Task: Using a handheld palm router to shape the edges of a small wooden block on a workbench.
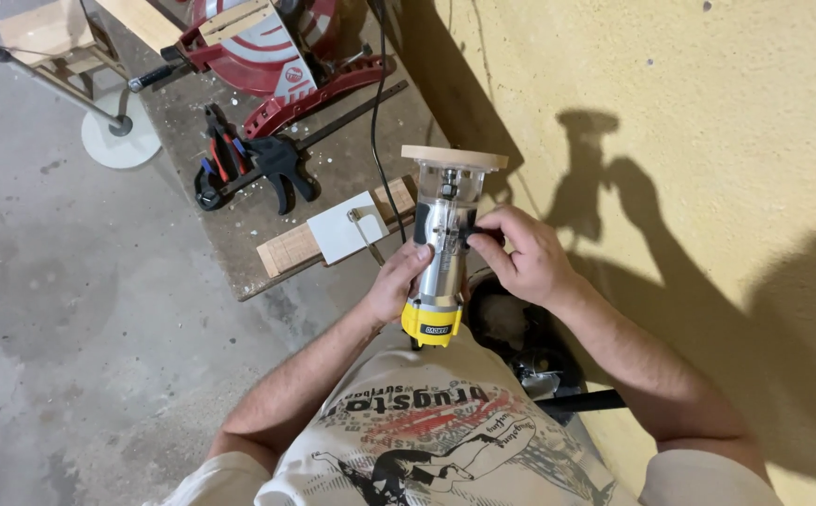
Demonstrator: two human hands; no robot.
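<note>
The left hand (398,281) is wrapped around the lower body of a compact trim router (442,248) with a silver metal barrel, a yellow top cap and a clear plastic base, and carries it upright in the air in front of the person's chest, above the concrete floor (70,309) and not resting on anything. The right hand (520,258) pinches a small black clamp lever or knob (475,234) on the side of the clear base; whether that lever is being loosened or tightened cannot be told from this view. A round pale wooden sub-base plate (455,157) already sits on the far end of the router, so that fitting looks done, while the adjustment at the clamp appears to be in hand and unfinished. On the worn, dusty board (333,150) lying on the floor along the yellow wall (689,112) there is one red mitre saw (267,47) at its far edge, one black bar clamp (286,164), one pair of red-handled pliers (218,150) beside it, and near the board's near edge one strip of pale wood (291,248) with one white rectangular card (342,234) over it. One black power cable (378,103) runs along the board by the wall. One router and one plate in all.
</note>
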